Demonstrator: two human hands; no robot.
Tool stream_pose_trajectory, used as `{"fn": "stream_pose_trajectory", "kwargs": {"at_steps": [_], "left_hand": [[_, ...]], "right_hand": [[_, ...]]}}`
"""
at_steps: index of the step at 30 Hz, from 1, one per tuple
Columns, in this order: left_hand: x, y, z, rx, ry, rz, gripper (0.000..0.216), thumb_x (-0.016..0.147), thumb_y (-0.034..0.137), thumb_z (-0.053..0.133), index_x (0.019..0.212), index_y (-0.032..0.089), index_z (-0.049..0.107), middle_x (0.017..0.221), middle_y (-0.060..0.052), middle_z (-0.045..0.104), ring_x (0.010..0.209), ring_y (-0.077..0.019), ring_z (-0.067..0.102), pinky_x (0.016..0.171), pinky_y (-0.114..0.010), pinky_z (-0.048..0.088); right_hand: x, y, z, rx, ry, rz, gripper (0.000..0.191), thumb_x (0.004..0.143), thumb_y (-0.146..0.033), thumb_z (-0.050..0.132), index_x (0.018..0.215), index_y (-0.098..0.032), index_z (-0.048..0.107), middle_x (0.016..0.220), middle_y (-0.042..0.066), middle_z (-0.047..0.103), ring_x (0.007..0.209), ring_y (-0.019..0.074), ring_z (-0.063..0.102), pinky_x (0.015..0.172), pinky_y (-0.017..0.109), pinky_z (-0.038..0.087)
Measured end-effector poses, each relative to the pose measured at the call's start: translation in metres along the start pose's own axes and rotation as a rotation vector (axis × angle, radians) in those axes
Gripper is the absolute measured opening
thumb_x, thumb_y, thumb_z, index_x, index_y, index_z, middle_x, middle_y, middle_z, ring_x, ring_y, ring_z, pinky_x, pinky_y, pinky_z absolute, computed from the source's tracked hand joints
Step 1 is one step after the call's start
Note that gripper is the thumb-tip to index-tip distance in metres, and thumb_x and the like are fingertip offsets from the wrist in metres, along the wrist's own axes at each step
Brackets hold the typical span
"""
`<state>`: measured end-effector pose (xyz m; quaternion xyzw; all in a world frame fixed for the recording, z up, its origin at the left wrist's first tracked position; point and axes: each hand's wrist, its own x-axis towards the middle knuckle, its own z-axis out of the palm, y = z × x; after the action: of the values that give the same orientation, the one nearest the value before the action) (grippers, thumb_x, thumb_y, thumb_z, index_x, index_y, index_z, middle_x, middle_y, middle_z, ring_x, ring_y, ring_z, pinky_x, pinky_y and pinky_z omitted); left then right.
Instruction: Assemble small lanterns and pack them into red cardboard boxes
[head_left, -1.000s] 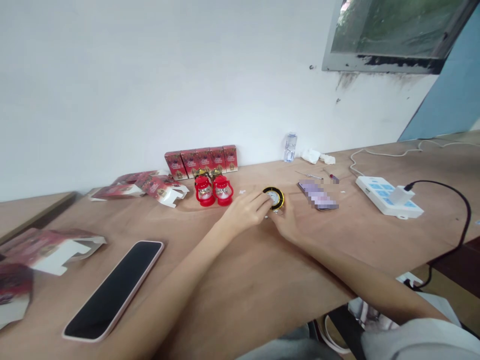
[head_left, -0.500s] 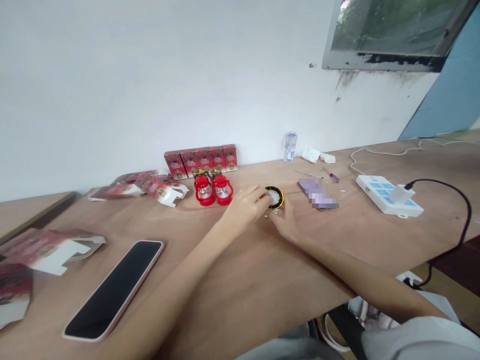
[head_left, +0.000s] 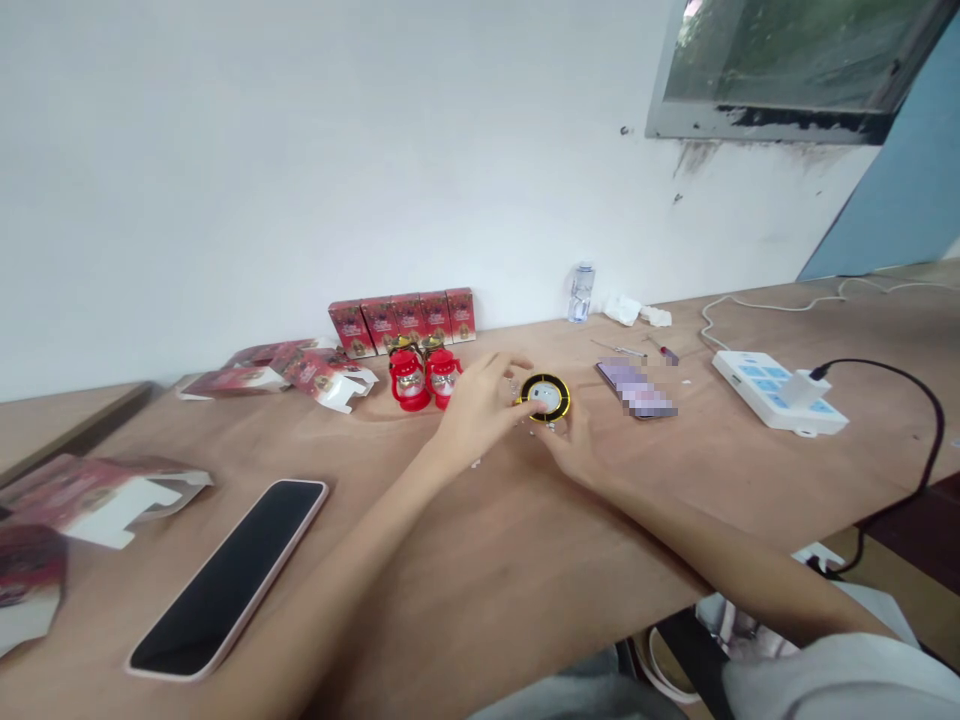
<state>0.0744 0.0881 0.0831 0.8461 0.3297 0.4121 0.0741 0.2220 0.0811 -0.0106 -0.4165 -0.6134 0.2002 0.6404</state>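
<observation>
A round black-and-gold piece (head_left: 556, 411) with a pale disc in its middle is between my hands on the table. My left hand (head_left: 480, 405) is at its left side, fingers spread and lifted, the thumb reaching over the rim onto the pale disc. My right hand (head_left: 576, 445) curls round the near right side of the piece, thumb and fingers against its rim. Tiny pale bits (head_left: 475, 463) lie on the tabletop nearby. Left of my left hand stand two red toy lanterns (head_left: 409, 385), one partly hidden by that hand, with gold-topped ones (head_left: 431, 344) behind.
Several red printed boxes (head_left: 409, 318) line the wall, with flattened cartons (head_left: 322, 375) to their left. A large phone (head_left: 232, 575) lies at front left. Rightward are another phone (head_left: 626, 380), a screwdriver (head_left: 664, 351), a plastic bottle (head_left: 580, 293) and a power strip (head_left: 757, 385) with cables.
My left hand has shifted slightly left and its fingers have opened away from the round piece, uncovering more of the pale disc. My right hand has stayed at the rim.
</observation>
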Motion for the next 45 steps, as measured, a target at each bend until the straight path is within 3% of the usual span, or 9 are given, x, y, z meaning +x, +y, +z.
{"fn": "stream_pose_trajectory", "kwargs": {"at_steps": [3, 6, 16, 24, 27, 31, 35, 40, 45], "left_hand": [[0.0, -0.004, 0.005, -0.218, -0.047, -0.2, 0.048, 0.064, 0.033, 0.077, 0.105, 0.015, 0.06, 0.106, -0.009, 0.067, 0.092, -0.0208, 0.064, 0.08, -0.035, 0.052], [-0.001, -0.005, 0.012, -0.377, -0.131, -0.299, 0.04, 0.068, 0.033, 0.073, 0.103, 0.016, 0.064, 0.103, -0.008, 0.07, 0.094, -0.0218, 0.065, 0.084, -0.036, 0.052], [-0.003, 0.004, 0.008, -0.366, -0.171, -0.161, 0.023, 0.079, 0.028, 0.06, 0.1, 0.019, 0.067, 0.1, -0.002, 0.071, 0.094, -0.0205, 0.066, 0.082, -0.032, 0.054], [-0.008, 0.004, 0.023, -0.43, -0.048, -0.271, 0.024, 0.078, 0.019, 0.061, 0.102, 0.017, 0.062, 0.102, -0.006, 0.07, 0.093, -0.0197, 0.066, 0.083, -0.034, 0.054], [-0.01, 0.008, 0.022, -0.216, 0.058, -0.122, 0.03, 0.077, 0.013, 0.061, 0.106, 0.018, 0.06, 0.108, -0.007, 0.068, 0.099, -0.0202, 0.063, 0.086, -0.036, 0.051], [-0.011, 0.007, 0.016, 0.235, 0.078, 0.225, 0.011, 0.085, 0.018, 0.055, 0.09, 0.02, 0.065, 0.11, -0.007, 0.067, 0.102, -0.023, 0.061, 0.086, -0.041, 0.047], [-0.013, -0.001, 0.016, 0.42, 0.147, 0.465, 0.017, 0.089, 0.014, 0.049, 0.093, 0.021, 0.064, 0.107, -0.003, 0.07, 0.107, -0.0208, 0.059, 0.09, -0.041, 0.04], [-0.015, -0.01, 0.02, 0.402, 0.232, 0.576, 0.015, 0.089, 0.012, 0.051, 0.097, 0.019, 0.061, 0.1, -0.001, 0.072, 0.101, -0.0174, 0.063, 0.086, -0.035, 0.04], [-0.016, -0.009, 0.022, 0.344, 0.276, 0.572, 0.016, 0.087, 0.011, 0.053, 0.096, 0.021, 0.062, 0.099, 0.0, 0.072, 0.1, -0.0162, 0.063, 0.086, -0.035, 0.041]], "right_hand": [[-0.001, 0.001, 0.001, 0.004, 0.008, -0.001, 0.039, 0.07, -0.029, 0.066, 0.105, -0.02, 0.052, 0.101, 0.007, 0.065, 0.093, 0.0241, 0.061, 0.084, 0.04, 0.048], [-0.002, 0.002, 0.001, 0.015, 0.016, 0.0, 0.038, 0.07, -0.031, 0.066, 0.105, -0.021, 0.053, 0.102, 0.007, 0.065, 0.092, 0.0237, 0.062, 0.083, 0.04, 0.049], [-0.001, 0.0, 0.001, 0.009, 0.032, -0.008, 0.037, 0.07, -0.03, 0.065, 0.105, -0.021, 0.053, 0.098, 0.007, 0.066, 0.09, 0.0232, 0.063, 0.08, 0.04, 0.051], [0.0, -0.002, 0.001, -0.073, 0.041, -0.03, 0.037, 0.072, -0.031, 0.063, 0.106, -0.019, 0.052, 0.101, 0.008, 0.065, 0.092, 0.0232, 0.062, 0.082, 0.039, 0.05], [0.001, -0.002, 0.0, -0.081, 0.047, -0.036, 0.039, 0.073, -0.03, 0.062, 0.109, -0.02, 0.051, 0.106, 0.009, 0.063, 0.097, 0.0235, 0.06, 0.086, 0.04, 0.048], [0.003, -0.004, -0.002, -0.067, 0.081, -0.051, 0.04, 0.072, -0.027, 0.061, 0.109, -0.02, 0.05, 0.104, 0.007, 0.063, 0.095, 0.0226, 0.06, 0.085, 0.04, 0.048], [0.004, -0.005, -0.002, -0.045, 0.058, -0.028, 0.038, 0.07, -0.023, 0.064, 0.105, -0.02, 0.05, 0.1, 0.007, 0.063, 0.092, 0.0231, 0.06, 0.082, 0.04, 0.049], [0.002, -0.005, -0.003, -0.054, 0.047, -0.074, 0.035, 0.07, -0.021, 0.064, 0.102, -0.02, 0.05, 0.099, 0.007, 0.063, 0.09, 0.0225, 0.06, 0.081, 0.04, 0.05], [0.001, -0.006, -0.004, -0.074, 0.044, -0.109, 0.04, 0.071, -0.02, 0.062, 0.109, -0.021, 0.049, 0.107, 0.008, 0.063, 0.097, 0.0238, 0.06, 0.086, 0.04, 0.048]]}}
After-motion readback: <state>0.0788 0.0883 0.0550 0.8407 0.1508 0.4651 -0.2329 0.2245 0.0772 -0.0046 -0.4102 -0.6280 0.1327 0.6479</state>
